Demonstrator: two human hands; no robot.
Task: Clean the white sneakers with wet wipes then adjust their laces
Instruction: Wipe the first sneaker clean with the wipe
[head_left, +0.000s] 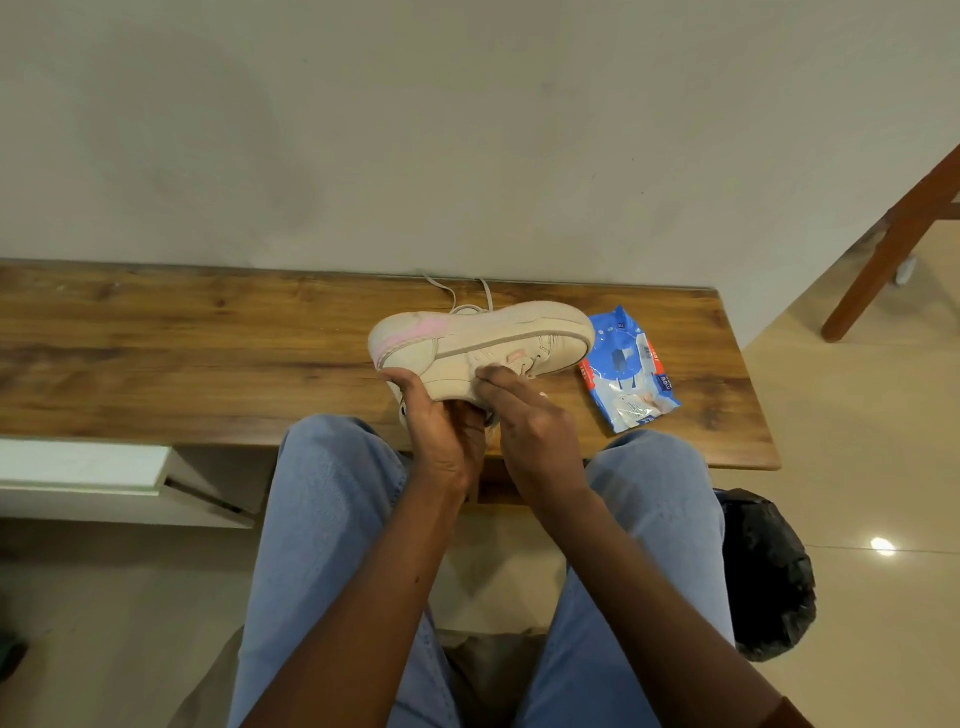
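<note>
- Head view: sneaker (483, 348), white with a pink heel patch, tipped on its side, sole edge toward the wall, heel to the left; held above the near edge of the table (208, 353).
- Laces (457, 291): loose, trailing behind the shoe toward the wall.
- Left hand (441, 431): under the heel end, fingers wrapped round the shoe's lower side, gripping it.
- Right hand (530, 415): fingertips pressed on the shoe's side panel near the eyelets; whether they pinch a wipe cannot be told.
- Wipes pack (631, 374): blue, flat on the table just right of the toe.
- Jeans (322, 519): both knees below the hands.
- Black bag (763, 571): on the floor, right of the right knee.
</note>
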